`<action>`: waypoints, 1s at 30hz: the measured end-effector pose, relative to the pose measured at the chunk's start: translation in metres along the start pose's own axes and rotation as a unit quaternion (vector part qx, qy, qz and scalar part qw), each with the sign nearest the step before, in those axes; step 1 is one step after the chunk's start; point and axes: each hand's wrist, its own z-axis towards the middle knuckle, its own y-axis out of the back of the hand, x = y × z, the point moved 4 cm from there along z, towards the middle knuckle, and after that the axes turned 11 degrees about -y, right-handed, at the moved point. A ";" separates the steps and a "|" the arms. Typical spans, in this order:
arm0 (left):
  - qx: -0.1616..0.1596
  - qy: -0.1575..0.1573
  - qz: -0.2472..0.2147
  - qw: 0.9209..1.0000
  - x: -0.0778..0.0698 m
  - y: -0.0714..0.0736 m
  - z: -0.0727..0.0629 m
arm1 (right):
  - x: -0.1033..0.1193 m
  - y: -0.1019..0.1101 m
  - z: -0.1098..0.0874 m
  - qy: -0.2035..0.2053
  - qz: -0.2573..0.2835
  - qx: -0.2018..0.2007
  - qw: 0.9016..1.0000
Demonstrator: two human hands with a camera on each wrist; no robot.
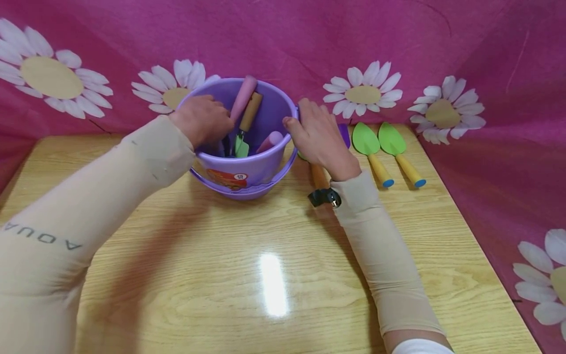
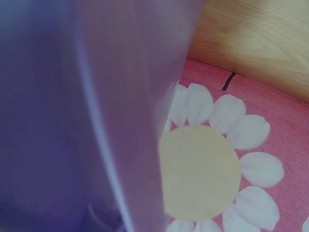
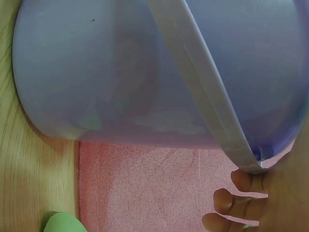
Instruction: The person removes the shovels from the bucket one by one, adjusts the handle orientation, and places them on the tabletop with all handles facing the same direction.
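A purple bucket (image 1: 247, 169) stands on the wooden table, its handle (image 1: 283, 174) hanging down in front. My left hand (image 1: 205, 120) reaches over the bucket's left rim, and its fingertips are hidden inside. My right hand (image 1: 320, 135) grips the right rim, thumb over the edge and fingers outside near the handle joint. Inside the bucket are a pink handle (image 1: 244, 101), a small tool with a brown handle (image 1: 252, 112) and light green blade, and another pink handle (image 1: 270, 141). In the left wrist view the bucket wall (image 2: 130, 96) hides the left hand.
Two green trowels with yellow handles, one (image 1: 366, 140) beside the other (image 1: 392, 140), lie right of the bucket. A brown handle (image 1: 318, 176) and a purple piece (image 1: 344, 135) show partly behind the right hand. A pink flowered cloth (image 1: 274, 39) hangs behind the table.
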 end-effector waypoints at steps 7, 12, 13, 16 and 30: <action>0.032 0.010 -0.012 0.999 -0.003 -0.005 0.001 | 0.000 0.000 0.000 -0.003 0.004 0.002 1.000; 0.054 0.014 -0.017 0.998 -0.004 -0.006 0.002 | -0.001 0.000 0.000 -0.006 0.005 0.005 1.000; 0.056 0.014 -0.018 0.998 -0.004 -0.006 0.001 | -0.001 0.000 0.000 -0.008 0.006 0.007 1.000; 0.057 0.012 -0.019 0.998 -0.004 -0.005 0.000 | -0.001 0.000 0.000 -0.009 0.007 0.011 1.000; 0.044 0.008 -0.025 0.999 -0.006 0.001 -0.004 | 0.000 0.000 -0.001 -0.017 0.022 0.019 0.999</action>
